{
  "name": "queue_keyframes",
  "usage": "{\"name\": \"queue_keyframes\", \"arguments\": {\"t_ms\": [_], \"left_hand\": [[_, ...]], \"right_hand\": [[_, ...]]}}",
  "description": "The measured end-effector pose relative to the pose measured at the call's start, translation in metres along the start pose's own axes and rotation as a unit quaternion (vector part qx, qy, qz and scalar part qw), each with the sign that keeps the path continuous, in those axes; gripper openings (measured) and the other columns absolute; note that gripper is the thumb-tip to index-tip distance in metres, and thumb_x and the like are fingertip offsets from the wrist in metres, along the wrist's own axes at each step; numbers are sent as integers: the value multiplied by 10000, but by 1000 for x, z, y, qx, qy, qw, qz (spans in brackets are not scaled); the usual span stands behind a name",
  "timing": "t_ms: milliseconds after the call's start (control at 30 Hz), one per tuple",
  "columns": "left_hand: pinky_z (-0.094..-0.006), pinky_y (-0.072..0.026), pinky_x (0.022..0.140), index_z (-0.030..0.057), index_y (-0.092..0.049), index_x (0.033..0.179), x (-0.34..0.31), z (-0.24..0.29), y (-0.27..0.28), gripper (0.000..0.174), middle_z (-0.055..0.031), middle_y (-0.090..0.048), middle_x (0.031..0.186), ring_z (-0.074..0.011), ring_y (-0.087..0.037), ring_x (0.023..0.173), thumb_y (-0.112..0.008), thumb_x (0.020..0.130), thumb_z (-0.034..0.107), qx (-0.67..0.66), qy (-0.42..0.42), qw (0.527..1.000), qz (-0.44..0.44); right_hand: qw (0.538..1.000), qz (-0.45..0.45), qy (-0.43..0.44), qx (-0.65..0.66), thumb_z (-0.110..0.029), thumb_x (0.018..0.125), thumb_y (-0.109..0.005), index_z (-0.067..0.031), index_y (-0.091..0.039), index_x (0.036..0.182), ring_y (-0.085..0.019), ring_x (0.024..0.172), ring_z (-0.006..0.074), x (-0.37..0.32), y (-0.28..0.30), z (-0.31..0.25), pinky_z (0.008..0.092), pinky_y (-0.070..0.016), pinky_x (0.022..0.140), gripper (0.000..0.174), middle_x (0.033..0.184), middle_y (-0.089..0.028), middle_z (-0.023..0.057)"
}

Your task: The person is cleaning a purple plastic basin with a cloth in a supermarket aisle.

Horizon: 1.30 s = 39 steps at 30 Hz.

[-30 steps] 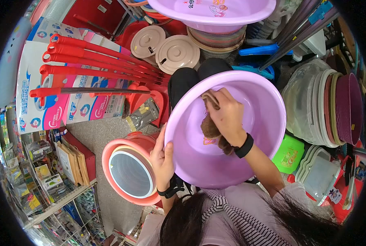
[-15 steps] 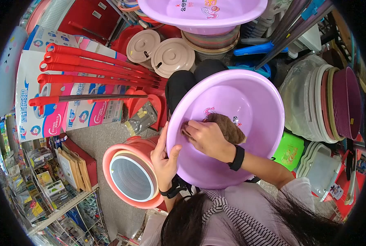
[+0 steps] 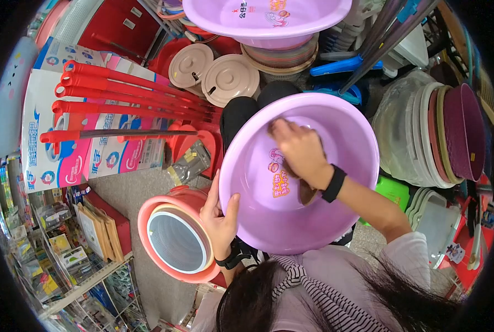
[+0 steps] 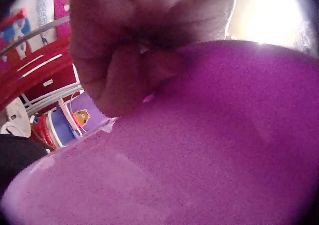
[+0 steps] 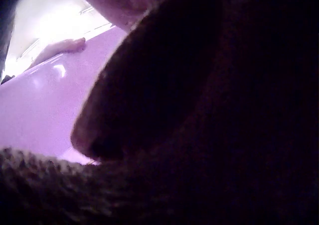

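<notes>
A purple basin (image 3: 313, 221) tilts over the person's lap. The left hand (image 3: 220, 224) grips its rim at the left, thumb over the edge and fingers along the outside. Inside the basin, the right hand (image 3: 302, 155) holds a bunched brown cloth (image 3: 307, 192) against the upper left inner wall, the cloth partly hidden under palm and fingers. In the left wrist view the left hand (image 4: 134, 46) lies against the purple wall (image 4: 164, 170). Dark cloth (image 5: 55, 185) fills much of the right wrist view, with the purple basin (image 5: 45, 110) beyond it.
Nested tubs (image 3: 178, 243) stand left of the basin. Red-handled poles (image 3: 125, 105) lean over printed boxes (image 3: 59, 160). Another purple basin (image 3: 269, 25) sits on a stack at the top. Stacked bins (image 3: 435, 133) and a green item (image 3: 389, 193) are at the right.
The right hand moved from the basin's left inner wall up and to the right, taking the cloth along. The left hand stays at the rim, and the basin has shifted slightly left in view.
</notes>
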<state>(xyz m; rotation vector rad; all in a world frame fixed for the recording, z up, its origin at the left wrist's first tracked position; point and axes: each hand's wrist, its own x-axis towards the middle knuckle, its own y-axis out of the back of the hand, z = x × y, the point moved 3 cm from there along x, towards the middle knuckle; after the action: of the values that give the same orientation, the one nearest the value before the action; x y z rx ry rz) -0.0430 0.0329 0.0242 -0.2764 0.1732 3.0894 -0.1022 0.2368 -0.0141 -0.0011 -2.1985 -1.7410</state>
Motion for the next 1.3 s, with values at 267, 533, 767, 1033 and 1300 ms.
{"name": "queue_keyframes", "arguments": {"t_ms": [267,533,767,1033,1300], "left_hand": [[-222,-469,851,-72,-358,1407,-7,1,2,555,-149,-614,1196,-114,-608,983,-587,906,-6,-21,-24,999,7],[-233,-456,882,-62,-403,1387,-11,5,-1,552,-130,-598,1226,-114,-592,1020,-627,894,47,-22,-17,1000,9],[-241,-461,888,-66,-389,1392,-8,2,-1,529,-148,-599,1225,-130,-598,1027,-598,916,33,3,-28,1000,1],[-264,-432,942,-70,-422,1366,-9,4,-3,497,-143,-575,1254,-140,-564,1092,-603,925,73,6,-24,1000,3],[-261,-425,950,-66,-417,1369,-11,2,-2,508,-130,-565,1265,-146,-562,1098,-610,913,45,-2,5,1000,14]], "right_hand": [[968,-192,14,-163,-89,693,-664,-103,-646,778,-638,743,165,-27,28,35,290,-499,621,88,811,-601,49],[859,-459,171,-150,-179,647,-730,-162,-691,704,-666,730,169,-91,-5,14,291,-466,615,71,721,-666,19],[877,-329,265,227,-146,722,-608,-54,-633,610,-632,627,315,-105,-5,-26,433,-481,600,148,637,-617,147],[915,-206,157,310,-116,804,-608,-27,-613,737,-644,686,278,-69,-14,-63,402,-507,568,112,769,-596,127],[952,4,20,306,-156,848,-593,-35,-627,927,-604,635,269,-22,-8,-47,372,-504,556,148,823,-551,88]]}}
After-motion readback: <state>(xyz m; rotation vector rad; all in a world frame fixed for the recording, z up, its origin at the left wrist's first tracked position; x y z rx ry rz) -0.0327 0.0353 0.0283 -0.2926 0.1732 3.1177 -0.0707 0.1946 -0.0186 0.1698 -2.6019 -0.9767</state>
